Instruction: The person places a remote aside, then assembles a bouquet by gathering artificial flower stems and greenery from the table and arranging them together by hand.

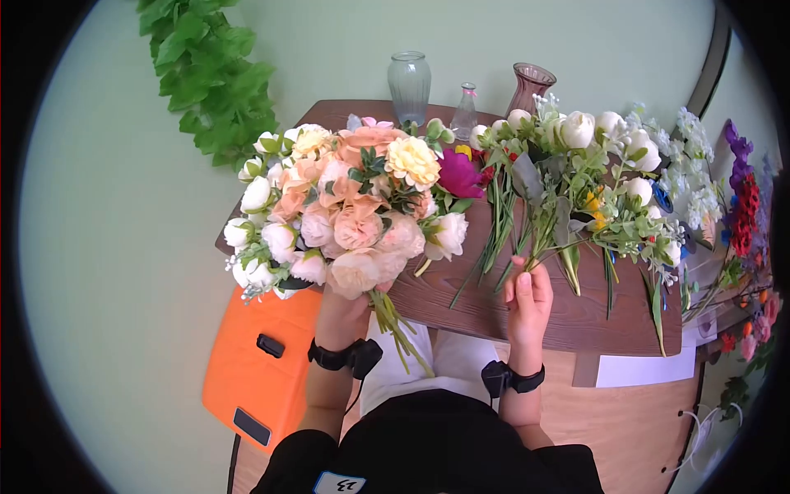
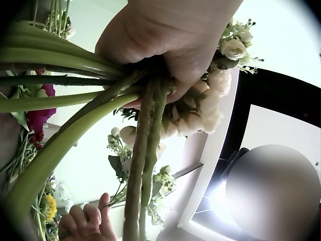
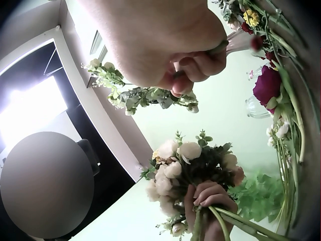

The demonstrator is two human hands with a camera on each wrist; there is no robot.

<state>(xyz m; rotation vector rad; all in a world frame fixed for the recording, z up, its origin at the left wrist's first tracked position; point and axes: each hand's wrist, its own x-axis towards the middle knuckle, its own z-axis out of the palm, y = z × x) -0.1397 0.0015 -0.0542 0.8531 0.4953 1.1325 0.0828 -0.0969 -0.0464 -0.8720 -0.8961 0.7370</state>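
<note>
Bouquet (image 1: 358, 226) domed, ruffled | left hand (image 2: 165, 30) curled round smooth stems (image 2: 65, 145) | right hand (image 1: 529, 303) pinching leafy sprig (image 3: 164, 100)

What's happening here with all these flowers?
A person is handling flowers with both hands. The left fingers grip the stems of a full bouquet of peach, cream and white blooms, while the right fingers pinch a leafy sprig, held apart from it. A magenta flower lies on the wooden table, and three glass vases stand toward its far side.
</note>
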